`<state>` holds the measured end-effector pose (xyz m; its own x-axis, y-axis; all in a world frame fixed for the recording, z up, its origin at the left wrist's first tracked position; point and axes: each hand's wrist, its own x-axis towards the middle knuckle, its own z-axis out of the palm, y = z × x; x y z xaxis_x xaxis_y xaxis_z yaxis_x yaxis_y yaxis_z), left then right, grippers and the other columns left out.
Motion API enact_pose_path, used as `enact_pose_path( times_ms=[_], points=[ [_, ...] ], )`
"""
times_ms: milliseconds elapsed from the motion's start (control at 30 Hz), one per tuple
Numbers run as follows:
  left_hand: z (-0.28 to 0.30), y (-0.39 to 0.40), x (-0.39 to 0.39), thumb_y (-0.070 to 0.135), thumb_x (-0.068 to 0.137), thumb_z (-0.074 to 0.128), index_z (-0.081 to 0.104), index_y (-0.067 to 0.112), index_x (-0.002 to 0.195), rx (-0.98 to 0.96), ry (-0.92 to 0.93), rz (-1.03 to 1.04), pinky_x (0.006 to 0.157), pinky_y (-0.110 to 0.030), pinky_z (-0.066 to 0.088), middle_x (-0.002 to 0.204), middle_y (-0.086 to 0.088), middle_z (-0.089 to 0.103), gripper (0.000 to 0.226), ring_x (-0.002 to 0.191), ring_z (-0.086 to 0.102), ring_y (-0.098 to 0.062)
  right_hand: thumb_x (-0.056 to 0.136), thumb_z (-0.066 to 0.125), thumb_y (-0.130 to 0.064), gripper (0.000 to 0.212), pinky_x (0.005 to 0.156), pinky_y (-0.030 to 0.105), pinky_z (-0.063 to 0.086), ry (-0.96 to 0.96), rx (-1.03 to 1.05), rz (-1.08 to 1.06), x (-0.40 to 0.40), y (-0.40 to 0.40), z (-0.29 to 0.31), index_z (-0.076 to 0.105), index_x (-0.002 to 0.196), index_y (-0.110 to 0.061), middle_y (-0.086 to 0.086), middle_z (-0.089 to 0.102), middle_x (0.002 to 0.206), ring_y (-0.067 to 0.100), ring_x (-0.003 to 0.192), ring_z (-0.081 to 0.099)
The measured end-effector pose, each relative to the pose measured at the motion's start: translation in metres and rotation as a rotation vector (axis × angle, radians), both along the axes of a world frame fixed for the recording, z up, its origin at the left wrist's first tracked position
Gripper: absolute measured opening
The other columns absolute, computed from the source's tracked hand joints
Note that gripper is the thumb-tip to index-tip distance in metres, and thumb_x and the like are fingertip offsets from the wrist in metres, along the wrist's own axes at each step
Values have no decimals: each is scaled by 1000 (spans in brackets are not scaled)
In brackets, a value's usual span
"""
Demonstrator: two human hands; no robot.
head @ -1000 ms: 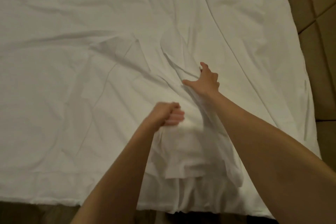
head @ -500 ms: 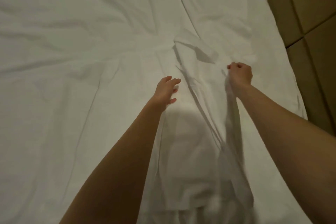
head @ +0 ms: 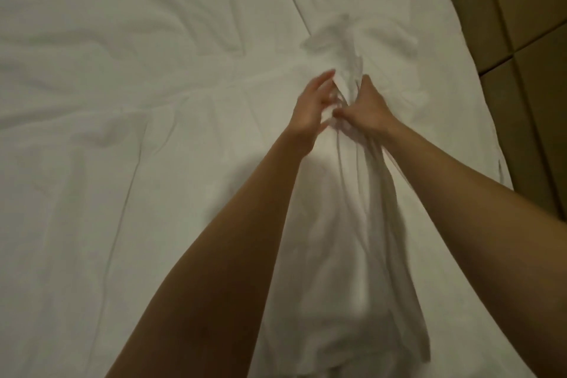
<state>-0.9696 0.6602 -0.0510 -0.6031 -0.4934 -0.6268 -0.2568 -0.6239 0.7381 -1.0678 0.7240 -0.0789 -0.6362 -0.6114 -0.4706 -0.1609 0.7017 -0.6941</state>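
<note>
On the left, the white bed sheet [head: 122,163] lies flat but wrinkled. Near the middle is the left hand [head: 310,107], its fingers rather straight and a little spread. It touches the side of the bunched white cloth [head: 368,224] without closing on it. This cloth lies on the sheet, gathered into a long bundle that runs from the hands toward the person. The right hand [head: 368,110] has its fingers curled round the bunch. Further right is the tiled floor [head: 521,24]. I think the risk is that the right hand also catches the sheet below, so a pull would drag it. The loose top end may also slip out.
</note>
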Motion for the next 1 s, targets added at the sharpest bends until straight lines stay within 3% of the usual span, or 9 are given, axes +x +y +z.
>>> enact_pose_path(
  times_ms=[133,267,400,533,633,733,867,933,1000],
  points=[
    [6,-8,-25,17,99,42,44,21,138,-67,12,-53,93,-35,38,131,-3,53,39,118,51,-18,88,60,-19,46,81,32,45,158,105,-205,-20,6,-8,39,127,-8,9,56,120,26,104,57],
    [-27,0,7,22,89,54,51,13,132,-224,-228,-11,82,-32,42,125,-15,59,44,93,55,-15,93,48,-27,31,80,31,40,56,119,-520,-25,9,-15,44,118,-9,7,54,113,28,111,56],
    [-49,-2,52,14,83,58,52,14,126,-335,-339,5,84,-38,50,109,-3,61,43,87,57,-14,78,73,-43,80,84,27,37,77,112,-151,-13,-6,-12,30,135,-6,11,50,133,30,121,50],
    [-45,-20,72,2,87,56,51,10,129,-555,-381,-99,76,-17,46,115,-3,59,44,82,56,-8,89,63,-25,49,87,33,40,274,104,-103,-29,-18,-18,45,128,-1,18,55,130,34,118,53],
    [-41,-57,99,3,85,59,49,7,132,-762,-491,-127,92,-20,39,130,-8,54,49,107,53,-17,91,58,-16,26,80,28,41,308,91,-203,-50,-14,-25,60,114,-3,16,63,116,31,111,59],
    [-48,-92,143,11,88,58,40,5,141,-971,-758,-252,111,-30,20,148,-14,36,56,138,29,-28,92,51,-6,21,75,20,36,306,111,-254,-50,-13,-25,60,111,-11,12,63,112,26,109,58],
    [-59,-114,202,29,98,44,10,13,153,-847,-1150,-267,113,-61,7,160,-12,-7,67,147,-6,-32,88,51,-6,49,104,41,30,501,181,-202,-21,-40,-11,41,135,-16,11,40,141,27,132,36],
    [-61,-116,226,34,100,38,4,14,154,-799,-1208,-225,109,-68,4,160,-9,-14,67,147,-11,-29,87,48,-10,57,113,47,16,576,181,-1,15,-64,-12,36,142,-15,11,32,149,26,140,27],
    [-62,-111,249,37,101,34,4,13,154,-827,-1243,-220,107,-71,4,160,-9,-13,66,147,-10,-28,85,42,-14,54,111,61,15,667,81,295,75,-86,-23,44,139,-9,12,40,148,28,139,34]
  ],
)
